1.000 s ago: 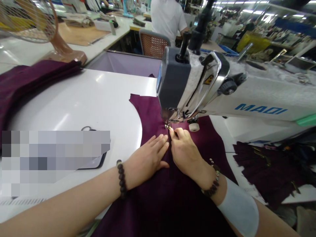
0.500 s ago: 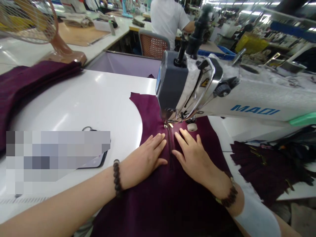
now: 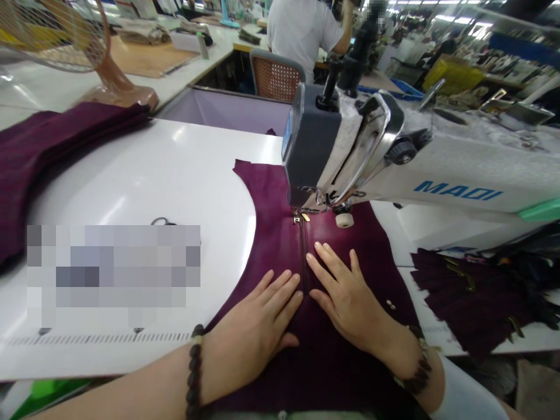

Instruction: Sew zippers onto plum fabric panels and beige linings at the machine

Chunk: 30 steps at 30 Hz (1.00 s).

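Observation:
A dark purple fabric piece [image 3: 272, 195] lies spread on the white sewing table, passing under the head of the sewing machine [image 3: 312, 146]. Down its middle runs a zipper [image 3: 303, 251], with a gold-coloured pull [image 3: 305, 217] at its upper end beside the needle area. My left hand [image 3: 262, 329] rests open and flat on the cloth, left of the zipper's lower end. On the zipper's other side, my right hand [image 3: 347, 291] presses the cloth with fingers spread. A bead bracelet circles each wrist. Neither hand grips anything.
Folded purple cloth [image 3: 56, 143] lies at the left, near a fan [image 3: 109, 76]. Purple pieces with gold pulls [image 3: 468, 297] are heaped on the right. A blurred-out patch covers something on the table. Beyond a chair [image 3: 277, 76], a person in white [image 3: 297, 29] works.
My left hand has slid back toward me, away from the needle area. My right hand has drawn back slightly. The co-worker's arm has gone up.

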### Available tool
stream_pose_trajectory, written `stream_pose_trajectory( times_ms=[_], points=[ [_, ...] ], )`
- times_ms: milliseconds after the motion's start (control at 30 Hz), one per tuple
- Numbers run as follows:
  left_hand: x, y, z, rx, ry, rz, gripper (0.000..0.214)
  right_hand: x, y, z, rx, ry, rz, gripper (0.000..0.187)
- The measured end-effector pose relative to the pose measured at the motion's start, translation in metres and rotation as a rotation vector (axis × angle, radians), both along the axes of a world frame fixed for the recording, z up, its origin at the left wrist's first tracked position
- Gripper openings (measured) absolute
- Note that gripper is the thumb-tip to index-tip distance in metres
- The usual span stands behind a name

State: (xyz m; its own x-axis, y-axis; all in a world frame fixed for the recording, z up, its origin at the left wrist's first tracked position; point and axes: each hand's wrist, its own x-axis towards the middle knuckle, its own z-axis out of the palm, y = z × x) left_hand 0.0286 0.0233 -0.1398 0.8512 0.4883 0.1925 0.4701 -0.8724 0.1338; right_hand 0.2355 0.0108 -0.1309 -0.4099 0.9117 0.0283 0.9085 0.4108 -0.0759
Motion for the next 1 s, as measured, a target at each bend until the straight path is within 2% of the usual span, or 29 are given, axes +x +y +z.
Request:
stream_pose_trajectory(
  times_ms=[333, 1000],
  points=[
    [0.004, 0.018, 0.002, -0.011, -0.014, 0.01, 0.047, 0.003, 0.021, 0.001, -0.013, 0.005, 0.004, 0.048],
    [0.011, 0.074, 0.005, -0.046, -0.008, -0.009, 0.043, 0.015, 0.08, 0.001, -0.045, 0.14, 0.05, 0.047]
  ],
)
